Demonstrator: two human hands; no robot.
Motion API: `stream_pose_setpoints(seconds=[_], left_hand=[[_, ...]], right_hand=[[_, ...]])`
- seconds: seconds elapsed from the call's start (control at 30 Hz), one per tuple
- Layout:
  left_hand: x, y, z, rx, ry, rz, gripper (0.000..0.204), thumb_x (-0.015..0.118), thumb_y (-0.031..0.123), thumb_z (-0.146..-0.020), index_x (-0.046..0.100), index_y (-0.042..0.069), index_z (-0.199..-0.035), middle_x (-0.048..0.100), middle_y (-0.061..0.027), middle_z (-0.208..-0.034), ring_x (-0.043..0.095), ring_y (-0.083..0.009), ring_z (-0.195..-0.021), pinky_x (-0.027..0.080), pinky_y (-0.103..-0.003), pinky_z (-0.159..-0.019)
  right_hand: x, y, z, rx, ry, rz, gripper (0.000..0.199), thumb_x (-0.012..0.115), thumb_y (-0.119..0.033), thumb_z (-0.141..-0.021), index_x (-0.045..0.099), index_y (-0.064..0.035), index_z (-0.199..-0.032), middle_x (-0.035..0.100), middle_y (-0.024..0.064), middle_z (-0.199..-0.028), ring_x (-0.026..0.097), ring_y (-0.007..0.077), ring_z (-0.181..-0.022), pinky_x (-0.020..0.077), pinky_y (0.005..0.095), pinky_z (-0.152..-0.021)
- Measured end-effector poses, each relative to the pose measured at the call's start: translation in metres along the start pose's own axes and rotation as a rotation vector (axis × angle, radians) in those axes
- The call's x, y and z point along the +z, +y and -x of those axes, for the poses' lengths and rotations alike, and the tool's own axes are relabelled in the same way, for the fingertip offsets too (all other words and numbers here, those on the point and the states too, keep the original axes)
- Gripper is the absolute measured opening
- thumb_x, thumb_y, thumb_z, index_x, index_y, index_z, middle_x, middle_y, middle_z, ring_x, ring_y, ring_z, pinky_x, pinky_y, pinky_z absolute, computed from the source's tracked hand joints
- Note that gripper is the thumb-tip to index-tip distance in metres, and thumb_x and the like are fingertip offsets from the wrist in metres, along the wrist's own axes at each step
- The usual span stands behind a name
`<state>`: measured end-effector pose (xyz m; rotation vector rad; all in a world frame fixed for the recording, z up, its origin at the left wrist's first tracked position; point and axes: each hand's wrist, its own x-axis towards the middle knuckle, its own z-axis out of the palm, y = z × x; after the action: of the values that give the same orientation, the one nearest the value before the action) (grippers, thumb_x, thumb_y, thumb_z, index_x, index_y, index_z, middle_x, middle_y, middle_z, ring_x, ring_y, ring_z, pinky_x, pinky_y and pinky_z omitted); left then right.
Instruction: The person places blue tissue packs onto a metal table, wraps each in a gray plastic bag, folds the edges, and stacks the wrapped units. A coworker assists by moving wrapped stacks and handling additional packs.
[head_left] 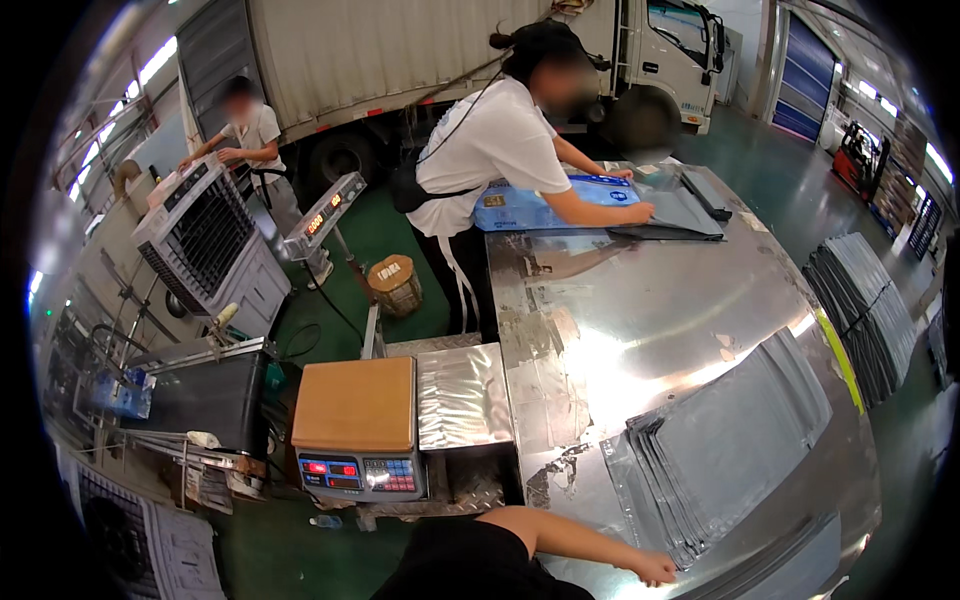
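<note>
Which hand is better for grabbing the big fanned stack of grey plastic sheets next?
Probably the left: the left hand is close to the fanned stack of grey plastic sheets, while the right hand isn't in view.

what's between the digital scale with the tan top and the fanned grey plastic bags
In the head view, a shiny silvery panel lies beside the digital scale, then a scuffed strip of the metal table before the grey plastic bags.
</note>
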<state>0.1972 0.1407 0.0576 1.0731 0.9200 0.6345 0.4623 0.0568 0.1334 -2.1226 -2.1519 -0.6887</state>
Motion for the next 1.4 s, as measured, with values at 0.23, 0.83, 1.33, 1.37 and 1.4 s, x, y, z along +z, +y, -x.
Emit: stream_pose_setpoints(seconds=[0.23,0.83,1.33,1.37,1.4], left_hand=[[-0.11,-0.054,0.153,-0.392,-0.074,-0.162,0.046,0.059,0.041,-0.086,0.059,0.0,-0.064,0.062,-0.0123,-0.061,0.062,-0.0226,-0.05,0.051,-0.035,-0.046],[-0.104,-0.066,0.208,-0.496,0.063,-0.237,0.043,0.051,0.034,-0.09,0.064,-0.001,-0.069,0.069,-0.0138,-0.067,0.066,-0.0224,-0.05,0.052,-0.034,-0.043],[-0.104,-0.066,0.211,-0.461,0.108,-0.229,0.038,0.049,0.028,-0.087,0.064,-0.003,-0.071,0.069,-0.0154,-0.067,0.066,-0.0228,-0.049,0.053,-0.034,-0.042],[-0.104,-0.064,0.212,-0.458,0.111,-0.236,0.038,0.049,0.028,-0.087,0.064,-0.003,-0.071,0.069,-0.0153,-0.067,0.066,-0.0229,-0.049,0.053,-0.034,-0.042],[-0.103,-0.063,0.214,-0.455,0.116,-0.238,0.039,0.049,0.029,-0.087,0.064,-0.003,-0.071,0.069,-0.0153,-0.067,0.066,-0.023,-0.049,0.053,-0.034,-0.042]], right_hand=[[0.002,0.042,-0.052,-0.09,0.016,-0.045,0.071,0.053,-0.063,-0.082,0.055,-0.0103,-0.13,0.05,0.0167,-0.134,0.049,0.0402,-0.116,0.0366,0.0562,-0.095],[0.044,-0.116,0.0,-0.169,0.093,-0.468,0.049,0.05,-0.035,-0.091,0.056,0.0038,-0.121,0.052,0.0233,-0.13,0.048,0.0431,-0.118,0.0371,0.0531,-0.098],[0.038,-0.118,-0.001,-0.158,0.121,-0.464,0.044,0.052,-0.032,-0.089,0.059,0.0019,-0.117,0.057,0.0214,-0.124,0.052,0.0402,-0.111,0.0398,0.0517,-0.094],[0.039,-0.12,0.0,-0.149,0.14,-0.471,0.044,0.052,-0.031,-0.088,0.059,0.0019,-0.117,0.057,0.0214,-0.123,0.052,0.0401,-0.111,0.04,0.0516,-0.094],[0.039,-0.12,0.0,-0.145,0.158,-0.478,0.044,0.053,-0.031,-0.088,0.059,0.0019,-0.117,0.057,0.0214,-0.123,0.052,0.04,-0.11,0.0402,0.0514,-0.093]])
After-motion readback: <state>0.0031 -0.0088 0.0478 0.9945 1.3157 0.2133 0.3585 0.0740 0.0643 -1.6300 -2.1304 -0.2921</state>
